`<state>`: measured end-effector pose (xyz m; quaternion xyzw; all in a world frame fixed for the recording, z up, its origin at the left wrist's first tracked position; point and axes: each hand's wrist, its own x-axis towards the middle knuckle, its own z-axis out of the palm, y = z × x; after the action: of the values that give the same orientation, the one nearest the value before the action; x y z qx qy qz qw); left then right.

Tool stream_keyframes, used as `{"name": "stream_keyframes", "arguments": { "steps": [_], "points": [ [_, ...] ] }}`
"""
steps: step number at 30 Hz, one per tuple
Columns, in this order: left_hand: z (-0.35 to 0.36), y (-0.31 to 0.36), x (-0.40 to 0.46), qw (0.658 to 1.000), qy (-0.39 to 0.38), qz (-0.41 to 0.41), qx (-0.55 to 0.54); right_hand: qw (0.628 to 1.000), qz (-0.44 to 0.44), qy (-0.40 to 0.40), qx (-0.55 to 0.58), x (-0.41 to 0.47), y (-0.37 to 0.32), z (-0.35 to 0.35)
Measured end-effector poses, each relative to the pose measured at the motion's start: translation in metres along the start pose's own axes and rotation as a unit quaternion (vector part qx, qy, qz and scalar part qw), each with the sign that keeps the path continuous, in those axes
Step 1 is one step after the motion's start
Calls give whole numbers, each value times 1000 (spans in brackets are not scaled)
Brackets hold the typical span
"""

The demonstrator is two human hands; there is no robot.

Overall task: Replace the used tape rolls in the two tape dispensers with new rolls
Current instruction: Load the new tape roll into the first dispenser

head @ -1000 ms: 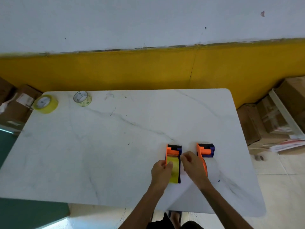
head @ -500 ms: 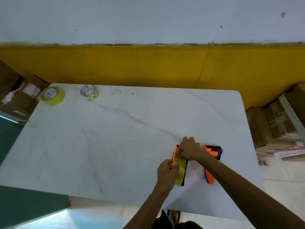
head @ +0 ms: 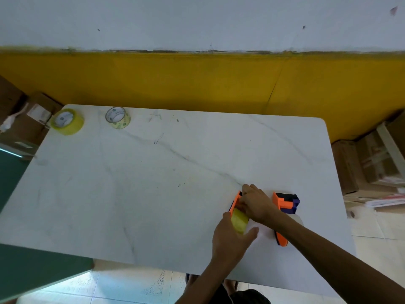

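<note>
Two orange-and-dark tape dispensers lie near the table's right front. On the left dispenser (head: 235,201) sits a yellow tape roll (head: 239,220). My left hand (head: 230,238) cups that roll from the near side, thumb stretched to the right. My right hand (head: 255,204) presses down on the dispenser's far end, hiding most of it. The right dispenser (head: 285,207) lies untouched, partly behind my right forearm. At the far left corner stand a full yellow roll (head: 66,121) and a thin, nearly clear roll (head: 118,117).
The white marble table (head: 153,183) stands against a yellow and white wall. Cardboard boxes (head: 372,159) are stacked on the floor to the right, more boxes at the far left. A green surface (head: 26,264) juts in at the near left.
My right hand moved from beside the roll up onto the left dispenser's far end. My left hand has shifted around the yellow roll. The view swung a little to the right.
</note>
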<state>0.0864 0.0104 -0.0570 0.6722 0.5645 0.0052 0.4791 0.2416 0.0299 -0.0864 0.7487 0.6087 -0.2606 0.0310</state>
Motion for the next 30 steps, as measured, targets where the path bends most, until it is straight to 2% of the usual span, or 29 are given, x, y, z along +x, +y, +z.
{"name": "stream_keyframes", "arguments": {
  "steps": [5,8,11,18,23,30],
  "points": [
    [0,0,-2,999,-3,1,48,1000,20,9,0,2,0,-4],
    [-3,-1,-1,998,-13,-2,61,999,-17,14,-25,4,7,-5],
    [-10,-4,1,994,-36,-6,99,999,-10,21,-44,12,25,-5],
    [-15,-5,8,986,-56,-26,156,995,30,85,-49,39,34,2],
    [-20,-10,7,985,-69,-27,156,990,55,127,-29,53,47,-2],
    [-28,-10,2,991,-53,-11,124,988,98,115,-17,54,51,13]
  ]
}}
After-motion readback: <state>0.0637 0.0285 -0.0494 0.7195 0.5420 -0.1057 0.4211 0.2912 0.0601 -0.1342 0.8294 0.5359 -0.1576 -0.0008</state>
